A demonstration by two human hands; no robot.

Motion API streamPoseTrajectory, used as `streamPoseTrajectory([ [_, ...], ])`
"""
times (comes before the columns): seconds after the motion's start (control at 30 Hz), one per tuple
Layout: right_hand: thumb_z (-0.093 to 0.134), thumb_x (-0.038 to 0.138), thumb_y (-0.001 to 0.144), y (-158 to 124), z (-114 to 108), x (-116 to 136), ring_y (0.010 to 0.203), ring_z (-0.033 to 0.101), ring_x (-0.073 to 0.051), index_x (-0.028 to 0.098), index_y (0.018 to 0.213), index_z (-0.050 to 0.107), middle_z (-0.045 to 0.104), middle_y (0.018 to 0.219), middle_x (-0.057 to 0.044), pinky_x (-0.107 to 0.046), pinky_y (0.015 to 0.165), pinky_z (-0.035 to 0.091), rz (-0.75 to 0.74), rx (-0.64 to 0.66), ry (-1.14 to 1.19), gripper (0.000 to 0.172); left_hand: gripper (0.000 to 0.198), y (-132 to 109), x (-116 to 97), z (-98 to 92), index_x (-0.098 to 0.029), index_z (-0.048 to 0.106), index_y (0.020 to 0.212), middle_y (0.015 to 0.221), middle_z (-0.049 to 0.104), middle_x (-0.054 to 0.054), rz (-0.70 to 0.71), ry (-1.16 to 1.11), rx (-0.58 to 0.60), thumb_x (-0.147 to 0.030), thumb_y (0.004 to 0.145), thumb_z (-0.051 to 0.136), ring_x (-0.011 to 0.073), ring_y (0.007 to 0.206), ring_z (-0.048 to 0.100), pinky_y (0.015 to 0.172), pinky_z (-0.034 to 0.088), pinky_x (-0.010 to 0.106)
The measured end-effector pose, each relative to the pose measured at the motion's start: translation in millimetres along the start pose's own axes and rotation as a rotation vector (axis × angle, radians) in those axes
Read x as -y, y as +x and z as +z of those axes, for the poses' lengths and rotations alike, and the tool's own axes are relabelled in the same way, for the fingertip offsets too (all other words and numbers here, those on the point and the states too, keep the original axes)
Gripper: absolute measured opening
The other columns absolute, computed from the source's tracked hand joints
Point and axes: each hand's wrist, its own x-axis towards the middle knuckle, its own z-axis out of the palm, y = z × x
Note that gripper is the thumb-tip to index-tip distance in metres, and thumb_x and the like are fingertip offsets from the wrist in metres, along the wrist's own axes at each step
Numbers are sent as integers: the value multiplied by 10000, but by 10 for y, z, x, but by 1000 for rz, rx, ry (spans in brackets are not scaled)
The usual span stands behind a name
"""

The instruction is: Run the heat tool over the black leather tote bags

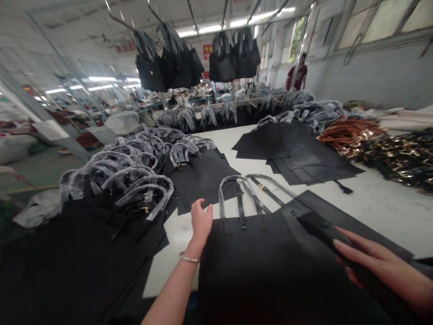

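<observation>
A black bag panel point(250, 253) lies in front of me on the white table. Its plastic-wrapped handles point(221, 194) point away from me, and a black strap point(241, 210) hangs at its top edge. My left hand point(202, 220), a bracelet at the wrist, is beside the panel's upper left corner with fingers apart and nothing visible in it. My right hand point(375, 255) grips a black handheld tool point(316, 225) with a wide flat end, its kind unclear. That end is over the panel's upper right, where another black panel point(338, 216) lies.
Stacked black panels with wrapped handles point(135, 158) crowd the left side. More black panels point(297, 149) lie at the back right, near brown straps point(352, 135) and black straps with gold hardware point(406, 155). Finished bags point(179, 63) hang overhead. A person point(297, 74) stands far off.
</observation>
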Motion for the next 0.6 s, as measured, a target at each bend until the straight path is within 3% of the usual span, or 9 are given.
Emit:
streamPoseTrajectory([
  [0.07, 626, 600, 743, 68, 225, 73, 458, 587, -161, 205, 1451, 361, 599, 656, 6, -245, 400, 483, -2, 142, 17, 852, 161, -331, 87, 74, -199, 593, 999, 1038, 605, 62, 282, 211, 105, -240, 848, 552, 208, 1011, 563, 907, 448, 345],
  [0.1, 629, 578, 760, 105, 323, 98, 445, 580, -147, 201, 1457, 349, 586, 653, 16, -229, 384, 465, 4, 216, 15, 840, 137, -524, 141, 137, -207, 614, 970, 1010, 620, 54, 412, 331, 237, -222, 860, 534, 206, 973, 573, 892, 459, 350],
  [0.13, 629, 564, 773, 143, 403, 115, 437, 577, -137, 198, 1456, 349, 580, 655, 21, -216, 372, 452, 16, 276, -1, 823, 143, -713, 198, 207, -214, 627, 975, 1030, 628, 53, 505, 439, 356, -213, 860, 541, 215, 980, 569, 900, 460, 365],
  [0.2, 616, 550, 802, 221, 506, 137, 435, 583, -125, 200, 1445, 362, 591, 680, 16, -200, 362, 442, 48, 378, -30, 775, 230, -1025, 307, 338, -225, 622, 1073, 1167, 607, 60, 600, 615, 451, -209, 848, 573, 252, 1082, 524, 958, 434, 423],
  [0.3, 580, 550, 842, 346, 566, 181, 425, 582, -116, 197, 1400, 408, 603, 671, 9, -185, 356, 441, 110, 462, -55, 683, 326, -1240, 411, 446, -225, 579, 1187, 1297, 548, 61, 644, 751, 417, -204, 862, 563, 272, 1186, 449, 1012, 393, 461],
  [0.6, 588, 592, 830, 608, 672, 407, 400, 574, -112, 194, 1176, 540, 575, 616, 28, -174, 336, 438, 115, 570, -108, 530, 317, -1243, 396, 450, -207, 562, 1208, 1298, 542, 68, 660, 787, 383, -214, 897, 505, 255, 1183, 444, 998, 396, 442],
])
